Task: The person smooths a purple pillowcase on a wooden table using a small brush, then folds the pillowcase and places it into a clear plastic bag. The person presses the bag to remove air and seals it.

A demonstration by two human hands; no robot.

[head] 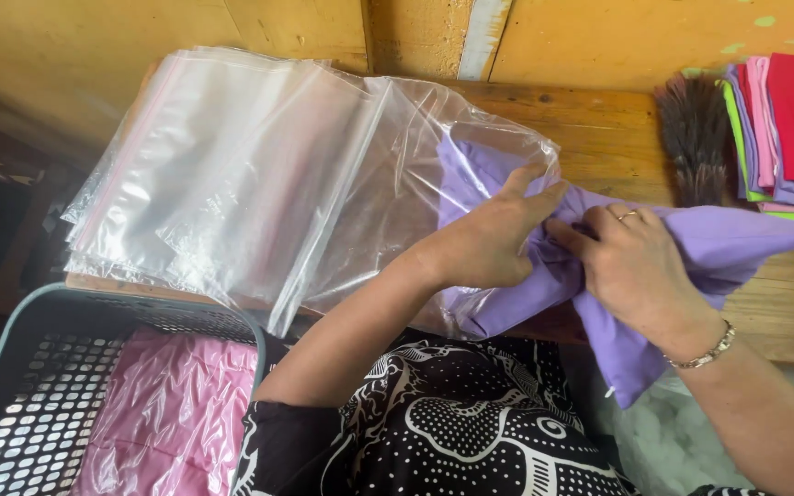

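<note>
1. Head view: the left hand (484,241) and right hand (631,266) each have a narrow grip on the bunched purple cloth (719,243), half inside a clear bag (397,184) on the desk (618,138).
2. The cloth looks light, soft and floppy; it is best held at the gathered folds.
3. The bag seems thin and slippery; its open rim is the place to hold it.

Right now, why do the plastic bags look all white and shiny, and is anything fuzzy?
In the head view, light bounces off the stack of clear plastic bags, leaving white glare on their wrinkles. The left hand and right hand gripping the purple cloth look sharp. The grey basket and pink bagged bundle look only slightly soft. The left edge lies in shadow.
</note>
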